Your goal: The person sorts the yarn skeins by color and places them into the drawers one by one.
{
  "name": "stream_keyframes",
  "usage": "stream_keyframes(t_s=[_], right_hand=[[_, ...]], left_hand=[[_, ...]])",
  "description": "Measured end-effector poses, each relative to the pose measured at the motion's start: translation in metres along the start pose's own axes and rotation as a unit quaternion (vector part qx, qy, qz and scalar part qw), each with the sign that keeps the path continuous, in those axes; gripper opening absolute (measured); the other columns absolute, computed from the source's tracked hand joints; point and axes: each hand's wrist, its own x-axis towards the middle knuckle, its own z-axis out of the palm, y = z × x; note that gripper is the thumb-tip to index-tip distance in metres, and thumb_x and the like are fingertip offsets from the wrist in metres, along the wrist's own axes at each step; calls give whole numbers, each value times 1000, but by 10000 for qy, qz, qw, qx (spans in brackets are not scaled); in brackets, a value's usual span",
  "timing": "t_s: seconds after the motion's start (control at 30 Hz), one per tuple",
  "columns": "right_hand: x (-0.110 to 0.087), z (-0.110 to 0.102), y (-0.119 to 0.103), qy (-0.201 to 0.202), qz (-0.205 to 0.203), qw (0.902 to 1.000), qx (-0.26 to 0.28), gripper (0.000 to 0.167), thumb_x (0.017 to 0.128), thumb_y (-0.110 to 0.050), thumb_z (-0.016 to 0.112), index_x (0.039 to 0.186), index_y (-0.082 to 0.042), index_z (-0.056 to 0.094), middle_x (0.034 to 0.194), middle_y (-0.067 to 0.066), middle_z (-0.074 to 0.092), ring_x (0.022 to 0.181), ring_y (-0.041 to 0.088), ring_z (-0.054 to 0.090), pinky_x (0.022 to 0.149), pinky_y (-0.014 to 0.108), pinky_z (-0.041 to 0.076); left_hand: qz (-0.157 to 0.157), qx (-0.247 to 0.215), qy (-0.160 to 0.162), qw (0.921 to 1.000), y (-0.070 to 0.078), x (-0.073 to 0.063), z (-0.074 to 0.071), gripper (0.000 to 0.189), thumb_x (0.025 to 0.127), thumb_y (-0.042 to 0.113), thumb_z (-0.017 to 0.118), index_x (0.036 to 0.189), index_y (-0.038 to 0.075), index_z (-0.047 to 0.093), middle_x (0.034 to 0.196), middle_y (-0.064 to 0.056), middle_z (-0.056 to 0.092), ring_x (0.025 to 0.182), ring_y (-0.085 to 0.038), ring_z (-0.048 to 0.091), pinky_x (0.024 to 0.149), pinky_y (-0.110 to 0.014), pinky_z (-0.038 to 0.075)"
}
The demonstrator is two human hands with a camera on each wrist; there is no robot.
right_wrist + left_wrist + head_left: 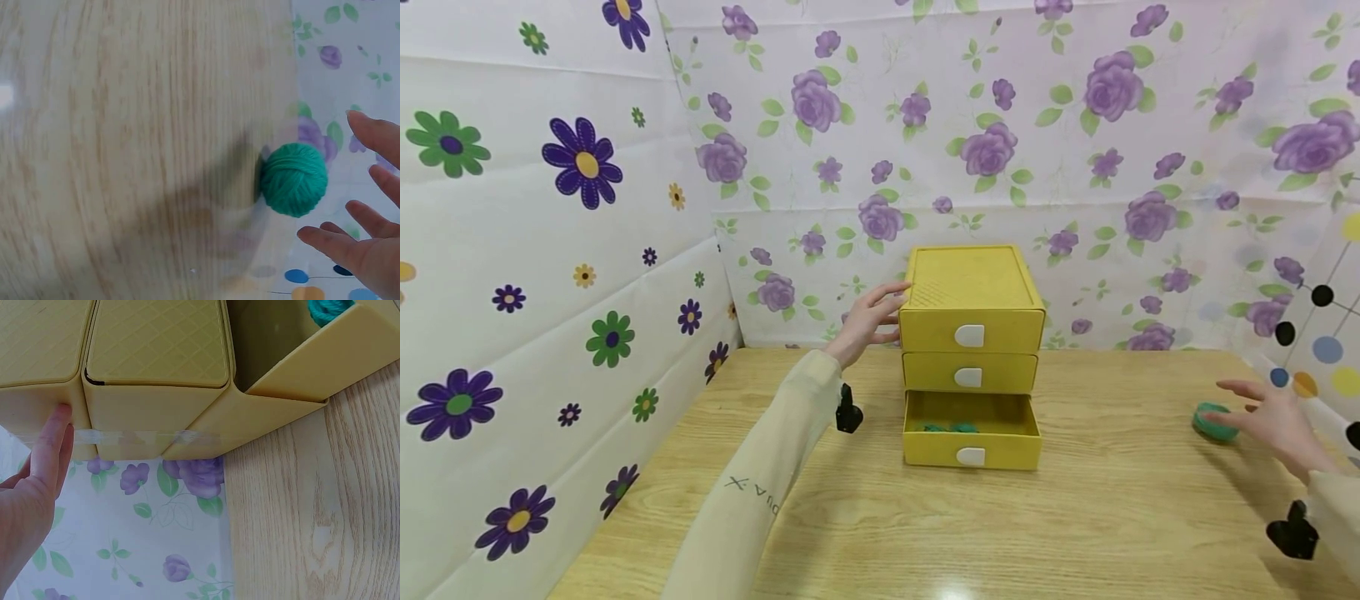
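A yellow three-drawer box [970,275] stands on the table with its bottom drawer [972,450] pulled out. Inside that drawer lie bits of green yarn [328,309]. My left hand [868,321] rests its extended fingers against the box's left side, near the top; a fingertip [62,415] touches the wall in the left wrist view. Far to the right, a ball of green yarn [294,180] sits on the table. My right hand [1273,421] is beside it with fingers spread, and in the right wrist view the fingers are apart from the ball.
The two upper drawers [970,372] are closed, each with a white tab handle. Flowered sheeting [880,125] hangs behind the wooden table [1120,517], with more on the left [550,267] and a dotted sheet on the right.
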Motion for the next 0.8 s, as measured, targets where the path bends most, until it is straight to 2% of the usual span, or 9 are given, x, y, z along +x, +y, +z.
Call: stream_keyframes(t_s=[0.3, 0.57, 0.63, 0.8], right_hand=[[0, 4, 12, -295, 652, 9974, -11, 91, 77, -44, 69, 134, 12, 26, 132, 40, 19, 106, 60, 26, 72, 64, 35], [3, 12, 22, -47, 443, 9990, -16, 89, 75, -42, 71, 131, 14, 31, 126, 42, 26, 103, 58, 32, 70, 60, 38], [5, 15, 25, 107, 474, 9986, -185, 85, 74, -42, 73, 131, 9, 37, 125, 39, 32, 103, 52, 36, 68, 55, 40], [6, 17, 31, 122, 397, 9989, -196, 80, 74, -40, 74, 128, 9, 40, 122, 38, 36, 102, 52, 36, 71, 57, 37]], left_hand=[[18, 4, -54, 10000, 0, 0, -1, 39, 94, 29, 52, 131, 21, 49, 132, -2, 40, 102, -30, 52, 77, -41, 48], [-5, -6, -17, 10000, 0, 0, 0, 39, 94, 29, 52, 131, 20, 49, 132, -2, 40, 102, -30, 52, 78, -42, 47], [-7, 3, -6, 10000, -1, 0, -1, 38, 94, 28, 51, 131, 20, 49, 132, -2, 40, 102, -30, 52, 78, -43, 47], [0, 35, -20, 10000, 0, -1, -1, 38, 94, 29, 51, 131, 21, 49, 132, -2, 39, 102, -30, 51, 79, -43, 47]])
